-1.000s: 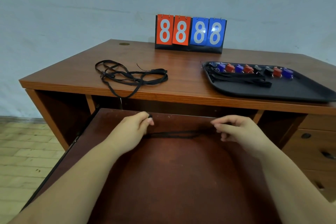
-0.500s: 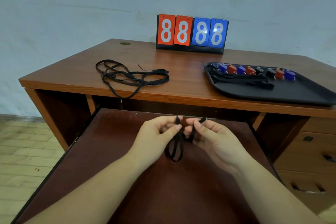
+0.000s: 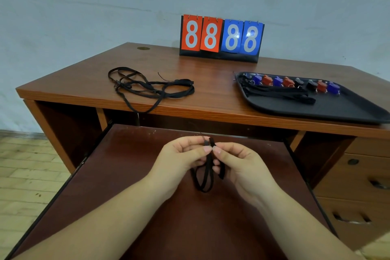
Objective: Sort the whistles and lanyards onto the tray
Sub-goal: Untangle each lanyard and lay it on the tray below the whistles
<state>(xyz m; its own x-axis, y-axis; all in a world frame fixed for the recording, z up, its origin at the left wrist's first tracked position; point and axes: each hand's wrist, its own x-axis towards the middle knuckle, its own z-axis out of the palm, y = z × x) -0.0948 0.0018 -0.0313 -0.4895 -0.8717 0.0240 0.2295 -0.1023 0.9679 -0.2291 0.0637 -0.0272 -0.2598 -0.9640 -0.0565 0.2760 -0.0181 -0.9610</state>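
Over the pulled-out shelf [image 3: 147, 186] of the desk [image 3: 211, 82] we hold a black lanyard [image 3: 203, 177] folded into loops between both hands. Our left hand [image 3: 181, 159] pinches the upper end of the strap between thumb and fingers, and our right hand [image 3: 238, 164] does the same from the other side — thumb tips nearly meeting at the top of the fold, with a thin cord end sticking up just above them. Both grips are narrow pinches on the strap; the doubled loops hang down between our palms, above the dark red shelf surface, and another bit of strap runs across the right fingers.

On the desk top, to the left, lies a tangled pile of black lanyards [image 3: 147, 88], one loop drooping over the front edge. To the right sits the black tray [image 3: 337, 112], close to the desk's right side. Along its far rim stands a row of whistles [image 3: 295, 83] — blue, red and black ones side by side — and just in front of them several folded lanyards on the tray [image 3: 280, 93] lie stretched lengthwise.

At the back of the desk, against the wall, a flip scoreboard [image 3: 221, 38] shows two red eights and two blue eights. Drawers [image 3: 358, 186] with dark handles fill the desk's right side.
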